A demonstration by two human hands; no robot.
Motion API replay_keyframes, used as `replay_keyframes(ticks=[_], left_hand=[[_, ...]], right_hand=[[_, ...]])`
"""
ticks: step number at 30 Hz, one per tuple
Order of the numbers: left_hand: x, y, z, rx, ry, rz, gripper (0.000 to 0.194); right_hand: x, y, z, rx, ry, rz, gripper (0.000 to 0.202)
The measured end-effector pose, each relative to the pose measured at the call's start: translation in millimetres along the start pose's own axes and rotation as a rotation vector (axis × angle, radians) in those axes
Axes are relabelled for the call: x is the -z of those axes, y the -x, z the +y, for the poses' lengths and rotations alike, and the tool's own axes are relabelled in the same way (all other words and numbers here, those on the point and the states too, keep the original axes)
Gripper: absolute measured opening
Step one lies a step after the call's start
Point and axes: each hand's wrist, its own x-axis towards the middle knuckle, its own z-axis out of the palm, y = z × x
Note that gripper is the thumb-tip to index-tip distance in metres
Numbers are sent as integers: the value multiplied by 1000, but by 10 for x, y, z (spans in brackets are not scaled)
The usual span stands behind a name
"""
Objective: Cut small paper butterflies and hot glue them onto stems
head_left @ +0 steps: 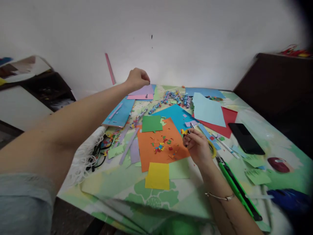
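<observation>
My left hand (138, 79) is raised over the far side of the table, near the lilac and pink paper sheets (140, 92). Its thumb and fingers are pinched together; whatever lies between them, if anything, is too small to make out. On the right, my right hand (197, 143) pinches a small yellow paper piece (184, 132) between its fingertips, above the edge of an orange sheet (149, 150). Tiny coloured paper scraps (159, 148) lie scattered on that sheet. A green paper square (152, 123) overlaps its top, and a yellow square (157, 176) its front edge.
A green box cutter (238, 187) lies beside my right forearm, near a roll of yellow tape (212, 148). Further right are a black phone (245, 138) and a dark red object (278, 164). Rolled paper strips (174, 97) stretch along the back. White cord (81, 160) is heaped left.
</observation>
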Motion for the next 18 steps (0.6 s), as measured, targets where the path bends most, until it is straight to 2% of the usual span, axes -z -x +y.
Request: replay_keyframes(ticks=[6, 10, 14, 18], left_hand=[[448, -22, 469, -42, 162, 5, 16], [662, 62, 799, -43, 293, -83, 21], [772, 303, 1122, -101, 156, -212, 28], [768, 616, 1363, -185, 51, -304, 28]], right_hand=[[16, -14, 5, 13, 48, -18, 16], [13, -14, 21, -2, 134, -49, 18], [11, 57, 16, -76, 330, -120, 16], [118, 249, -36, -219, 582, -225, 11]])
